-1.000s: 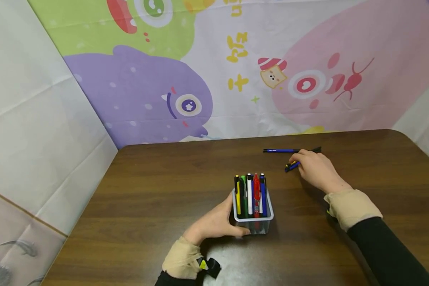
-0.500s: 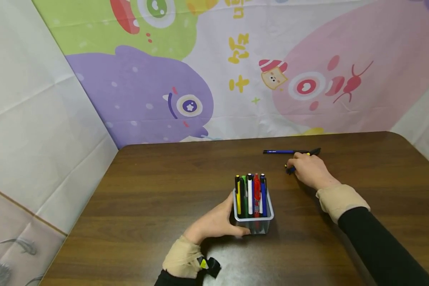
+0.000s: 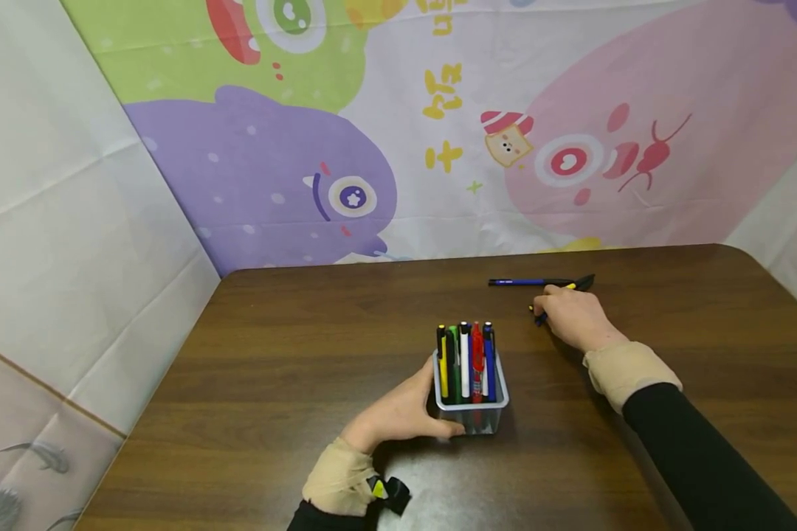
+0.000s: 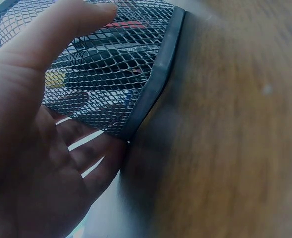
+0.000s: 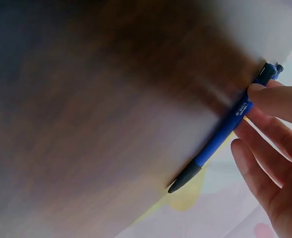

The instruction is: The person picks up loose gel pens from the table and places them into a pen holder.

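My left hand grips a mesh pen holder, its thumb across the near wall and its fingers along the left side, as the left wrist view shows. Several pens stand upright in the holder, among them a red pen and a white one. To the far right, my right hand pinches a blue pen with black ends between thumb and fingers. In the head view this pen is mostly hidden by the hand. Just beyond the fingers, another blue pen lies on the table.
Behind the right hand lies a dark pen with a yellow part, close to the table's back edge. The brown wooden table ends at a cartoon-printed cloth. A white sheet hangs on the left.
Over the past second my right hand has shifted slightly left, covering more of the pen it pinches. The view has tilted a little. My left hand stays on the holder.
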Tool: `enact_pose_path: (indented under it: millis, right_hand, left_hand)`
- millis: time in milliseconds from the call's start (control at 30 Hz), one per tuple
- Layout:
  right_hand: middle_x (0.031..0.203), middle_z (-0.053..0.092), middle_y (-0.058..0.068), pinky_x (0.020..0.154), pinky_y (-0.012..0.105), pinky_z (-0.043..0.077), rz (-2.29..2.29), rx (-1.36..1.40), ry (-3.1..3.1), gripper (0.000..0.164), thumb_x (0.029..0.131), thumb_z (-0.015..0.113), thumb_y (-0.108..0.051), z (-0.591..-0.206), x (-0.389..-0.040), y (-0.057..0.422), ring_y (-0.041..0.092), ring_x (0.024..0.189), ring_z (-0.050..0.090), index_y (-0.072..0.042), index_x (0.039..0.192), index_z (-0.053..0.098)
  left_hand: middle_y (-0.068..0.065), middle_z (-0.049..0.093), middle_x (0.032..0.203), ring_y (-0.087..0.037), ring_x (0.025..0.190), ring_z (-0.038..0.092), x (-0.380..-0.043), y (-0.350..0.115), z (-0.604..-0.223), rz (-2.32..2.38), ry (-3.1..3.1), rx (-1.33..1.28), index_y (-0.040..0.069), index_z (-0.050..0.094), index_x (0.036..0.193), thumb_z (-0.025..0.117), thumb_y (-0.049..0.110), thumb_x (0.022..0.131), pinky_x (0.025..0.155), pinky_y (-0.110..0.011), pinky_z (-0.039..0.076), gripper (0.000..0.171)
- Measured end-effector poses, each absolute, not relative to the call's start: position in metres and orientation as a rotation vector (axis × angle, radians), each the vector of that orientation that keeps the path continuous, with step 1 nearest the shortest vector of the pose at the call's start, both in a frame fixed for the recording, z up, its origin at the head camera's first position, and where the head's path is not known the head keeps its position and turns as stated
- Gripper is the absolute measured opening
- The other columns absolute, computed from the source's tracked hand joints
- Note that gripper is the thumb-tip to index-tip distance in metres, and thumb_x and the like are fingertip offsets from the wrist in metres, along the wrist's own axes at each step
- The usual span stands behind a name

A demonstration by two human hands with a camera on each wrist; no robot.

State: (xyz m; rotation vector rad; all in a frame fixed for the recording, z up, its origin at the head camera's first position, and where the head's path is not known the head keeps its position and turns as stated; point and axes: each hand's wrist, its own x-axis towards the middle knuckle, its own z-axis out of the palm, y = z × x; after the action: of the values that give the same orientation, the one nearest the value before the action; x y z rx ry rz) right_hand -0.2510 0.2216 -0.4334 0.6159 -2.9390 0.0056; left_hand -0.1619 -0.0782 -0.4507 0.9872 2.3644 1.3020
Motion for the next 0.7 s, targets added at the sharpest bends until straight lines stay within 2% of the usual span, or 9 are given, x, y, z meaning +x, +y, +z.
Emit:
enact_pose_path:
  millis: [167,367,533,700]
  right_hand:
    - [0.083,0.056,0.005,0.061,0.045,0.051,-0.006,0.613,-2.932,0.020,0.081,0.057,0.000,-0.4339,-0.2518,0.2208,0.027,0.078,0.059,-0.015,0.087,0.069]
    - [0.083,0.055,0.004,0.063,0.045,0.051,0.007,0.628,-2.960,0.020,0.081,0.057,-0.001,-0.4321,-0.2528,0.2215,0.028,0.081,0.058,-0.016,0.087,0.069]
    - [0.080,0.053,0.005,0.064,0.043,0.048,-0.001,0.677,-2.878,0.012,0.077,0.063,-0.003,-0.4324,-0.2514,0.2234,0.027,0.077,0.054,-0.014,0.079,0.062]
    - [0.078,0.052,0.003,0.064,0.042,0.044,-0.015,0.706,-2.827,0.015,0.075,0.067,-0.005,-0.4325,-0.2482,0.2258,0.024,0.073,0.053,-0.015,0.077,0.056]
  left_hand:
    - [-0.002,0.043,0.132,-0.010,0.117,0.041,-0.1625,-0.0778,-0.4522,1.312,2.361,0.996,0.024,0.013,0.143,0.078,0.030,0.067,0.102,-0.033,0.031,0.100]
    - [-0.001,0.041,0.134,-0.010,0.115,0.043,-0.1627,-0.0785,-0.4543,1.327,2.331,0.978,0.030,0.009,0.143,0.077,0.032,0.069,0.101,-0.035,0.032,0.101]
    - [-0.002,0.042,0.133,-0.010,0.116,0.042,-0.1620,-0.0779,-0.4532,1.313,2.356,0.977,0.028,0.009,0.144,0.077,0.032,0.068,0.101,-0.033,0.032,0.103]
    - [-0.004,0.042,0.133,-0.010,0.117,0.041,-0.1612,-0.0779,-0.4507,1.285,2.383,0.978,0.027,0.007,0.145,0.078,0.031,0.067,0.101,-0.033,0.032,0.106]
